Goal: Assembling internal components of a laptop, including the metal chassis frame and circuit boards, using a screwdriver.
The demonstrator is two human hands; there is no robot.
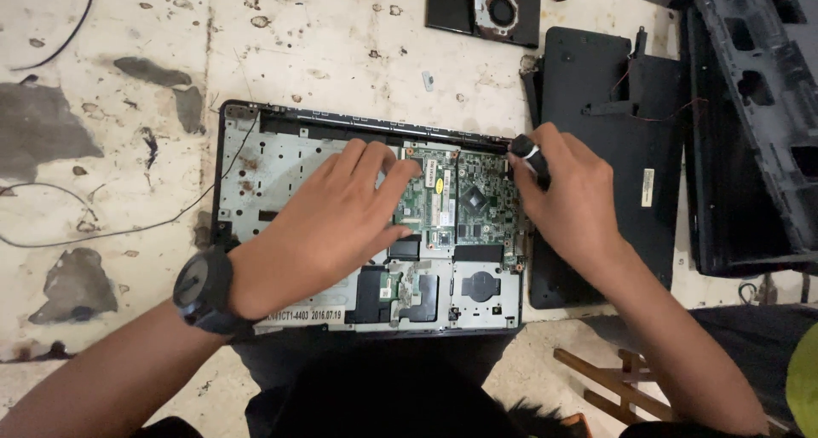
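Note:
An opened laptop base (243, 161) lies on a stained white surface, its green circuit board (469, 204) exposed at the centre right. My left hand (328, 221), with a black watch on the wrist, lies flat on the base, its fingertips touching the board's left edge. My right hand (575, 199) is closed round a black-handled screwdriver (530, 155) held at the board's upper right corner. The tool's tip is hidden behind the hand.
A black laptop cover (596, 89) lies just right of the base, and dark plastic casings (750, 123) are stacked at the far right. A panel with a small cooling fan (498, 10) sits at the top. Loose wires (77, 225) trail at the left. A wooden frame (613, 378) shows at the bottom right.

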